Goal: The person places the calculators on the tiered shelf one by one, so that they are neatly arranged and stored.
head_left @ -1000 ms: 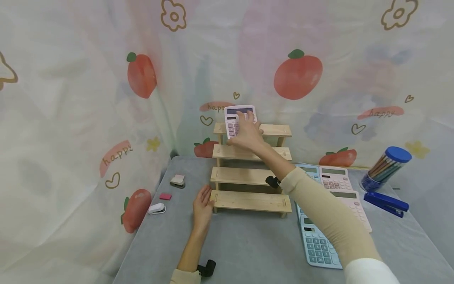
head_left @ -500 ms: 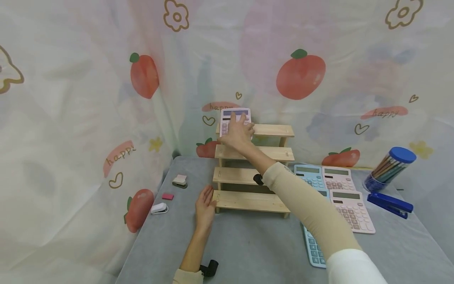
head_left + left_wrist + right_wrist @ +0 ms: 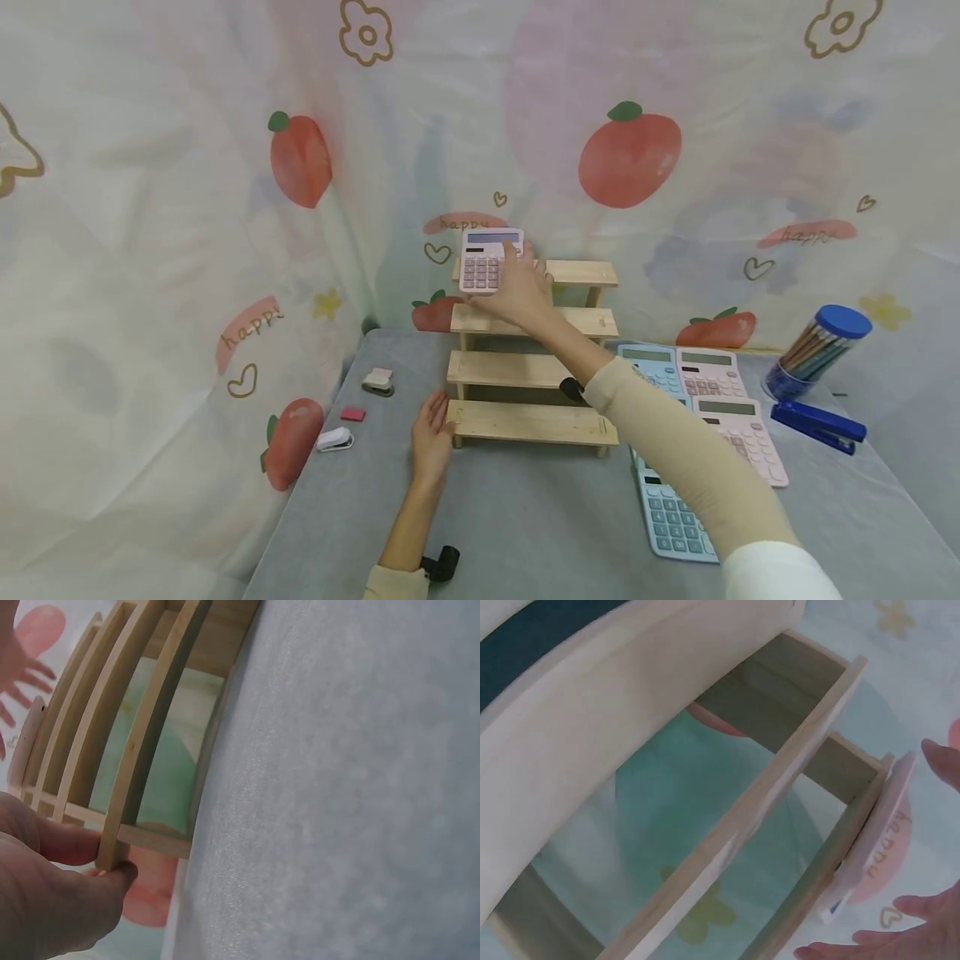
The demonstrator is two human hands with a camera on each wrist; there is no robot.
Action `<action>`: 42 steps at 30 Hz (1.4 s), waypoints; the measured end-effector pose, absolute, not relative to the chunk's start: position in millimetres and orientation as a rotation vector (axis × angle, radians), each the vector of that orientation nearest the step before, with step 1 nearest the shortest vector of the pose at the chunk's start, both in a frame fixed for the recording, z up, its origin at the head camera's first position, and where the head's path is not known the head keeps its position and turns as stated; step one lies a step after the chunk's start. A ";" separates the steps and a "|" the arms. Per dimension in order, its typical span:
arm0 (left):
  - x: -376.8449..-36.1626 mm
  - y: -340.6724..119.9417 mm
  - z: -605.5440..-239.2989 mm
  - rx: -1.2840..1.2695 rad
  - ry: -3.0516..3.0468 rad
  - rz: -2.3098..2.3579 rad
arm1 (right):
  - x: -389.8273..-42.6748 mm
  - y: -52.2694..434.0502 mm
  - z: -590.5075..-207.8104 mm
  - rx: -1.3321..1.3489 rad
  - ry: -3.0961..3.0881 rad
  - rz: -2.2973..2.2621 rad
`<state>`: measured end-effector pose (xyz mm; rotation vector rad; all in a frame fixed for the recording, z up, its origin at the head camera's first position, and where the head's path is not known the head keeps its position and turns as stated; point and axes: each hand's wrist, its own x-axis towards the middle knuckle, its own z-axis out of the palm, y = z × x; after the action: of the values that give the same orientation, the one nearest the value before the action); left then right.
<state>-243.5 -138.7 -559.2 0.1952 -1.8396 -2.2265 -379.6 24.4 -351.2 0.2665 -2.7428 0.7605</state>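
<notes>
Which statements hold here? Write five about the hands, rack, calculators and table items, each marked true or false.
1. The left hand pinches the bottom step of the wooden rack. True.
2. The right hand grips the blue stapler. False: it is spread beside the pink calculator at the top step.
3. Light-blue calculators lie right of the rack. True.
4. The pink block lies right of the rack. False: it lies left.
5. The pencil container has a red lid. False: it is blue.
</notes>
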 end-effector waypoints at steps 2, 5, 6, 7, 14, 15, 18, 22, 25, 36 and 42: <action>-243.6 -139.8 -558.9 0.192 -1.840 -2.221 | -370.3 34.2 -351.5 0.289 -2.742 0.775; -244.3 -141.4 -557.9 0.198 -1.839 -2.207 | -353.8 50.1 -351.9 0.307 -2.733 0.768; -244.7 -141.7 -557.2 0.196 -1.843 -2.200 | -347.8 56.1 -352.1 0.307 -2.730 0.766; -245.3 -141.9 -556.6 0.194 -1.844 -2.197 | -341.6 62.1 -352.2 0.304 -2.727 0.762; -248.5 -143.4 -552.8 0.178 -1.830 -2.183 | -297.3 111.8 -356.2 0.320 -2.693 0.737; -248.6 -144.1 -552.6 0.175 -1.828 -2.182 | -290.4 119.7 -358.5 0.320 -2.688 0.738; -247.9 -146.6 -551.5 0.171 -1.835 -2.183 | -269.4 143.8 -369.1 0.312 -2.685 0.726; -247.3 -150.6 -551.6 0.162 -1.866 -2.165 | -245.5 170.9 -390.7 0.297 -2.690 0.674; -247.0 -152.8 -552.6 0.168 -1.881 -2.150 | -228.8 186.4 -410.1 0.272 -2.708 0.650; -240.6 -144.3 -558.8 0.123 -1.894 -2.167 | -159.2 238.5 -487.1 0.077 -2.908 0.629; -239.7 -136.7 -559.9 0.114 -1.882 -2.177 | -129.1 256.0 -516.0 -0.029 -2.987 0.592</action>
<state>-239.7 -136.7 -559.9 0.1136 -1.8824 -2.1768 -129.1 256.0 -516.0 -0.0293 -2.9874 0.5922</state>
